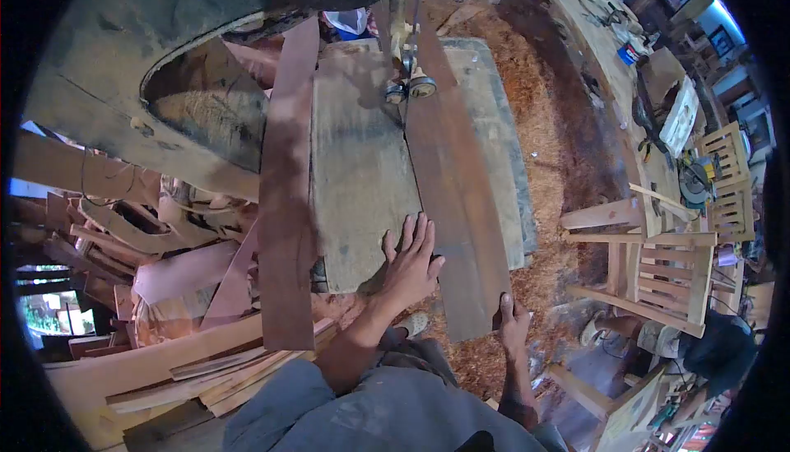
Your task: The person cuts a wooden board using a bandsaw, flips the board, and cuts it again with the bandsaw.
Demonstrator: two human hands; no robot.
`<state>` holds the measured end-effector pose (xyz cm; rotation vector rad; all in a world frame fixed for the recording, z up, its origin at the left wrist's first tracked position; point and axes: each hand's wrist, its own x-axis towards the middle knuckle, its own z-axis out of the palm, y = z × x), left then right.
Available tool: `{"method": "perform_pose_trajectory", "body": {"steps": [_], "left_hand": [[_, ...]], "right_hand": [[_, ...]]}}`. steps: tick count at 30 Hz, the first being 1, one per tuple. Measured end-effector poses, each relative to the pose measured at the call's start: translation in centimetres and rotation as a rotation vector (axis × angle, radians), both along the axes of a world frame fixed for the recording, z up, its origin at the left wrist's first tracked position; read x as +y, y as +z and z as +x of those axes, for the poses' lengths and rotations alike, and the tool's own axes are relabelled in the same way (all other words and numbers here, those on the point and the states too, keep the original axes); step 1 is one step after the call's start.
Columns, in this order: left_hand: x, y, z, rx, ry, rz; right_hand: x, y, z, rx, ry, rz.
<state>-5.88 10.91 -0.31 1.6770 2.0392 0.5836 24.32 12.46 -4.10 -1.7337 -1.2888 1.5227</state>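
A long brown wooden board (461, 213) lies on the worn bandsaw table (358, 164), its far part beside the blade and the round guide rollers (421, 86). My left hand (415, 263) rests at the board's left edge, fingers stretched forward and slightly apart. At the near right corner, my right hand (514, 324) grips the board with the thumb on top and the fingers partly hidden underneath. A second brown plank (288, 189) lies lengthwise along the table's left side.
The large machine housing (90, 82) fills the upper left. Stacked planks (197, 378) and offcuts are at lower left. Sawdust (543, 156) covers the floor. To the right are a long workbench (592, 41), a slatted wooden frame (658, 275) and another person (716, 345).
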Motion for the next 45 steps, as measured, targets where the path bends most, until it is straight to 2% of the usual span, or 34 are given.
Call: {"method": "perform_pose_trajectory", "body": {"steps": [7, 12, 16, 21, 31, 45], "left_hand": [[0.3, -0.2, 0.1, 0.032, 0.015, 0.004], [0.8, 0.4, 0.0, 0.003, 0.032, -0.044], [1.0, 0.5, -0.1, -0.01, 0.036, -0.069], [1.0, -0.2, -0.3, 0.026, 0.025, -0.004], [1.6, 0.9, -0.7, -0.008, 0.022, -0.072], [2.0, -0.4, -1.2, 0.01, 0.013, -0.005]], "right_hand": [[0.4, 1.2, -1.0, -0.033, 0.027, 0.105], [1.0, 2.8, -1.8, -0.009, 0.027, 0.016], [1.0, 1.1, -1.5, 0.031, 0.012, 0.025], [1.2, 1.2, -1.6, -0.032, -0.003, 0.0], [1.6, 0.9, -1.8, -0.005, -0.014, -0.006], [2.5, 2.8, -3.2, 0.023, -0.005, -0.017]]}}
